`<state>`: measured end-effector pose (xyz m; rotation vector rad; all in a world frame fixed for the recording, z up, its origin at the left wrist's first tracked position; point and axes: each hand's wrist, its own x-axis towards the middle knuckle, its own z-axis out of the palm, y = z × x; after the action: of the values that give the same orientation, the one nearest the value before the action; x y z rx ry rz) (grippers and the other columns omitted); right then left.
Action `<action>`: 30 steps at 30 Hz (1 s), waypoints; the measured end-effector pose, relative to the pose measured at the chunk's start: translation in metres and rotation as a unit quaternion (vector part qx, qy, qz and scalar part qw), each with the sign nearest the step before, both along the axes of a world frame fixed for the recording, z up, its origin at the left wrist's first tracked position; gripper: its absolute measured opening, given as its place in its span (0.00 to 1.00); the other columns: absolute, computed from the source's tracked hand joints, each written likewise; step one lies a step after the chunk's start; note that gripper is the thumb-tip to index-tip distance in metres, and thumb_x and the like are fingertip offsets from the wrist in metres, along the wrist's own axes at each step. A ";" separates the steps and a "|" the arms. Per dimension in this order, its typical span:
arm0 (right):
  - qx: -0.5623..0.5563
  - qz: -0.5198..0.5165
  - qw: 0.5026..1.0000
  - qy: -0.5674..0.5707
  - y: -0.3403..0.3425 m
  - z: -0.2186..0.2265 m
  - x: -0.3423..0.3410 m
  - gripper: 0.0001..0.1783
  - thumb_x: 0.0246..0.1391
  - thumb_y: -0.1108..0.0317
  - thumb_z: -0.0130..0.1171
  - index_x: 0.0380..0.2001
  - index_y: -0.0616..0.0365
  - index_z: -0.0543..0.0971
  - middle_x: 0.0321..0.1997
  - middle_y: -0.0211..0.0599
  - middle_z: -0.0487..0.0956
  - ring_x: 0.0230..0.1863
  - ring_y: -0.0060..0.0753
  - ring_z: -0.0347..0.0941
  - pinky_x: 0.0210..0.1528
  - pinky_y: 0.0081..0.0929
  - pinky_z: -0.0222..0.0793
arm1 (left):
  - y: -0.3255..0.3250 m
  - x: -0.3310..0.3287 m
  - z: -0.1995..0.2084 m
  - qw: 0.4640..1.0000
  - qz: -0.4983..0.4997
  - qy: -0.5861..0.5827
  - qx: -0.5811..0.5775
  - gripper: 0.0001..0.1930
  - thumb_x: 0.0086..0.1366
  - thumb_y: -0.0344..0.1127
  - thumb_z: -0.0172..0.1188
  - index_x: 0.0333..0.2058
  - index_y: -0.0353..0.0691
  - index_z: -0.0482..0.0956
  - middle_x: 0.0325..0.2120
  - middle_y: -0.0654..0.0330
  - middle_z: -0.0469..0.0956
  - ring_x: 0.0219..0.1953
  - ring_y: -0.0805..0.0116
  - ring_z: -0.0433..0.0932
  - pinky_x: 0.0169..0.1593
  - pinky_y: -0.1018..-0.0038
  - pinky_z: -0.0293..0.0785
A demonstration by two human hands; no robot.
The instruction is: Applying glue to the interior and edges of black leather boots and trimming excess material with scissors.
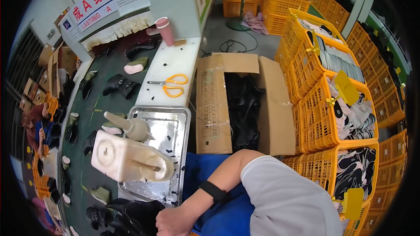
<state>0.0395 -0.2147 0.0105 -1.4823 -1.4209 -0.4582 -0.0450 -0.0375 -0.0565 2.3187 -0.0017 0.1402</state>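
My right hand [175, 222] is at the lower edge, with its forearm reaching in from the right and a black band on the wrist. Its fingers are curled closed right beside a black boot [139, 212]; what they hold, if anything, is hidden. My left hand is out of sight. Just beyond the boot lies a metal tray [164, 110] scattered with small black scraps. On it stand a white plastic container [116, 157] with its top cut open and a brush handle [146, 165] inside, and a beige bottle with a nozzle [136, 129].
Orange-handled scissors [174, 85] and a pink cup [165, 31] rest on the white ledge [157, 67]. Boots and shoes lie on the green conveyor belt [98, 109] to the left. An open cardboard box [214, 109] holds black boots. Yellow crates [310, 113] with insoles are stacked right. Other people sit far left.
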 end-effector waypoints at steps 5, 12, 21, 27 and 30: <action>0.037 0.088 0.994 0.060 -0.023 0.015 0.007 0.12 0.47 0.59 0.56 0.28 0.57 0.77 0.21 0.44 0.75 0.28 0.45 0.72 0.25 0.30 0.66 | -0.017 -0.003 0.053 0.999 0.037 -0.005 -0.025 0.37 0.51 0.47 0.64 0.54 0.33 0.61 0.54 0.48 0.62 0.55 0.64 0.62 0.57 0.62 0.58; 0.071 0.100 0.883 0.453 -0.118 0.094 0.062 0.15 0.48 0.67 0.57 0.39 0.63 0.74 0.32 0.39 0.78 0.36 0.25 0.74 0.38 0.25 0.70 | -0.042 -0.023 0.095 0.994 0.078 -0.009 -0.072 0.48 0.32 0.33 0.74 0.55 0.33 0.60 0.45 0.48 0.72 0.46 0.58 0.73 0.50 0.66 0.68; 0.099 0.533 0.691 0.478 -0.012 0.039 -0.077 0.14 0.51 0.67 0.53 0.40 0.64 0.73 0.32 0.39 0.77 0.36 0.26 0.73 0.39 0.25 0.70 | -0.047 -0.014 0.087 0.986 -0.052 -0.142 0.072 0.43 0.37 0.38 0.72 0.53 0.28 0.62 0.35 0.50 0.74 0.34 0.55 0.75 0.39 0.68 0.68; 0.151 0.559 0.682 0.446 0.011 0.052 -0.092 0.14 0.53 0.67 0.51 0.40 0.64 0.73 0.33 0.40 0.77 0.35 0.27 0.73 0.39 0.26 0.69 | -0.038 -0.034 0.090 0.991 -0.013 -0.104 0.085 0.44 0.37 0.39 0.71 0.54 0.29 0.61 0.35 0.50 0.74 0.35 0.54 0.75 0.40 0.67 0.69; 0.201 0.538 0.701 0.422 0.091 0.090 -0.010 0.13 0.55 0.67 0.49 0.40 0.64 0.73 0.33 0.40 0.76 0.35 0.27 0.73 0.39 0.26 0.69 | -0.049 -0.020 0.094 0.991 -0.027 -0.108 0.075 0.45 0.35 0.38 0.71 0.55 0.31 0.61 0.36 0.50 0.74 0.36 0.54 0.73 0.41 0.67 0.68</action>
<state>0.0290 -0.1233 0.1003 -0.1981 -1.0506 0.5842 -0.0646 -0.0863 0.0372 2.4399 -0.1913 0.3747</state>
